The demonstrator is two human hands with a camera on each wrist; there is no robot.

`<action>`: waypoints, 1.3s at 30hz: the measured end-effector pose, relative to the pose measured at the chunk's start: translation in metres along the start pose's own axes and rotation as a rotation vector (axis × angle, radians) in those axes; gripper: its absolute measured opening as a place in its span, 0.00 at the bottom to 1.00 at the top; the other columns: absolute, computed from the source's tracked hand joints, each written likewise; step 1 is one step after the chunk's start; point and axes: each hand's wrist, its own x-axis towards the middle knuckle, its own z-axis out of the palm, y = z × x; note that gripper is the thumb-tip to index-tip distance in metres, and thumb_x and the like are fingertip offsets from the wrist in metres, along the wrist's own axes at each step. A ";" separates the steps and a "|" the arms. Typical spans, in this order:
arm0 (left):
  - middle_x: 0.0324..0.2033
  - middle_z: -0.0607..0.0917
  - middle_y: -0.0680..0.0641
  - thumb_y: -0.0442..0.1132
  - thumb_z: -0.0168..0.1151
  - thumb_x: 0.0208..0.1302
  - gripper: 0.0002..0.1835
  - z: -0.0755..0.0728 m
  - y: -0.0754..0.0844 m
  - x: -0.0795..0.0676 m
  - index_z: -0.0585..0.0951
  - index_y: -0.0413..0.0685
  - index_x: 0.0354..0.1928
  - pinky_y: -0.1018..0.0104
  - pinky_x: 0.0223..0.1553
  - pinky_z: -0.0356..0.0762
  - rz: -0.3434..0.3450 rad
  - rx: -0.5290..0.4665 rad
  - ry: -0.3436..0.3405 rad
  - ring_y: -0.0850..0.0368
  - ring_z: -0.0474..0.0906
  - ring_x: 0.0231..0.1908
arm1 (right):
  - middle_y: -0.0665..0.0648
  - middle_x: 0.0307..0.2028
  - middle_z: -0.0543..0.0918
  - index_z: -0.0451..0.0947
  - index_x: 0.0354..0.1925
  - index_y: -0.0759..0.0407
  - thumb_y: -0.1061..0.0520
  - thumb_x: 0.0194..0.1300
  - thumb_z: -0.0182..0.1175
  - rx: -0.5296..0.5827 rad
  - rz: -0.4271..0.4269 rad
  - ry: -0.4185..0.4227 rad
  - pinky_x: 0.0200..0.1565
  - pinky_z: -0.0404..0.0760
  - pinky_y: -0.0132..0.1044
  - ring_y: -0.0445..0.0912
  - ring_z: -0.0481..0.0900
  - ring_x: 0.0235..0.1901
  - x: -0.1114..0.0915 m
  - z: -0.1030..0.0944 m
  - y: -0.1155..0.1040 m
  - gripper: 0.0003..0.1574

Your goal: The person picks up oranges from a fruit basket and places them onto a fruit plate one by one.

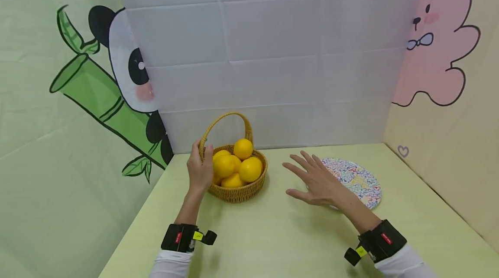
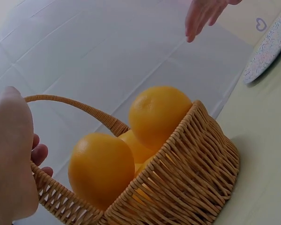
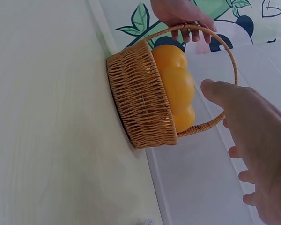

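Observation:
A brown wicker basket (image 1: 238,193) with a tall arched handle (image 1: 230,114) stands upright at the back of the table, filled with several oranges (image 1: 251,169). My left hand (image 1: 200,169) is at the handle's left side, its fingers curled round the lower part of it, as the left wrist view shows. To the right of the basket, my right hand (image 1: 317,180) hovers with spread fingers and holds nothing. Beneath and behind that hand lies a round, flat, multicoloured patterned plate (image 1: 362,178), partly hidden by the hand and forearm.
The pale yellow-green table (image 1: 257,239) meets a white cloth backdrop (image 1: 280,79) just behind the basket. A panda-and-bamboo printed sheet (image 1: 50,152) stands on the left, and a cream sheet with a pink animal (image 1: 444,139) on the right.

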 end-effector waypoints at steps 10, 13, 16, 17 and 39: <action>0.18 0.66 0.50 0.58 0.39 0.83 0.32 0.002 -0.023 -0.007 0.72 0.36 0.31 0.71 0.17 0.58 -0.068 -0.140 0.096 0.59 0.61 0.17 | 0.59 0.77 0.61 0.61 0.79 0.46 0.25 0.70 0.52 0.048 -0.057 -0.022 0.71 0.53 0.64 0.61 0.50 0.75 0.028 -0.007 -0.016 0.50; 0.16 0.65 0.52 0.57 0.41 0.83 0.31 0.002 -0.026 -0.008 0.68 0.38 0.27 0.72 0.13 0.57 -0.071 -0.199 0.097 0.61 0.59 0.13 | 0.59 0.77 0.61 0.61 0.79 0.47 0.26 0.70 0.53 0.056 -0.064 -0.035 0.72 0.53 0.63 0.61 0.50 0.75 0.038 -0.007 -0.022 0.50; 0.14 0.64 0.54 0.58 0.43 0.82 0.30 0.003 -0.027 -0.007 0.67 0.44 0.24 0.73 0.12 0.57 -0.066 -0.242 0.095 0.63 0.59 0.12 | 0.60 0.77 0.60 0.61 0.79 0.48 0.27 0.70 0.54 0.061 -0.072 -0.048 0.72 0.54 0.63 0.61 0.51 0.75 0.050 -0.007 -0.027 0.50; 0.14 0.64 0.55 0.58 0.44 0.82 0.29 0.003 -0.027 -0.007 0.66 0.46 0.23 0.73 0.12 0.56 -0.062 -0.248 0.094 0.63 0.58 0.12 | 0.60 0.77 0.60 0.61 0.79 0.48 0.27 0.70 0.54 0.066 -0.076 -0.052 0.72 0.54 0.63 0.61 0.51 0.75 0.053 -0.007 -0.029 0.50; 0.10 0.61 0.56 0.63 0.48 0.78 0.33 0.006 -0.021 -0.007 0.62 0.51 0.17 0.72 0.10 0.48 -0.068 -0.233 0.150 0.62 0.54 0.10 | 0.61 0.71 0.68 0.65 0.76 0.51 0.31 0.71 0.57 0.126 -0.163 -0.081 0.70 0.62 0.56 0.56 0.61 0.71 0.117 0.007 -0.059 0.45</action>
